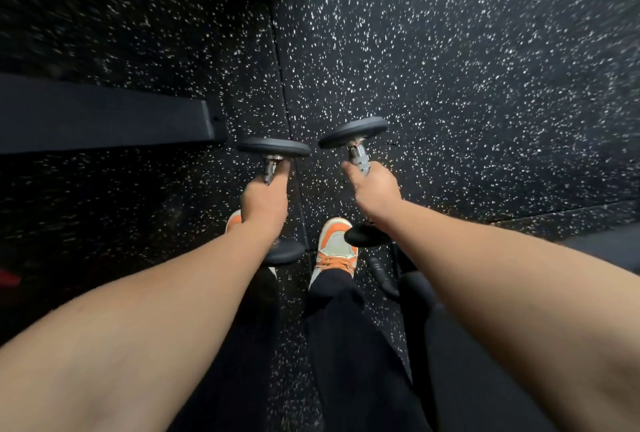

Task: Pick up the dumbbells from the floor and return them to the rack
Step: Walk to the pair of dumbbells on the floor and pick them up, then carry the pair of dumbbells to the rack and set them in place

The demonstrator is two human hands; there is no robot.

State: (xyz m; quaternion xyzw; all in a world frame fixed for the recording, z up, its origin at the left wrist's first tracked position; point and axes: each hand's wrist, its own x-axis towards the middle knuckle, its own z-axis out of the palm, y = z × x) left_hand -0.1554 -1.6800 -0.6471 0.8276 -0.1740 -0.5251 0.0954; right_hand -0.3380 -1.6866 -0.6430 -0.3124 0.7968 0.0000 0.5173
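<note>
You're shooting in dim light; the speckled floor (485, 68) smears with motion blur toward the edges. Wide-angle bends the frame's sides. Your forearms read evenly lit, chrome dumbbell handle (360, 160) catches small glare, trousers go black.

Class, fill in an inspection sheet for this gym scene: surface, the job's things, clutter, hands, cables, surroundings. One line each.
Surface: black speckled rubber floor, seams between tiles.
Job's things: left dumbbell and right dumbbell, both lifted clear of the floor, handles pointing forward; no rack recognisable.
Clutter: dark curved object on the floor by the right foot, unclear what it is.
Hands: left hand closed around its dumbbell's handle; right hand likewise.
Cables: nothing seen.
Surroundings: dark flat beam to the left; orange-and-white shoes below the hands; red patch at left edge, unidentifiable.
</note>
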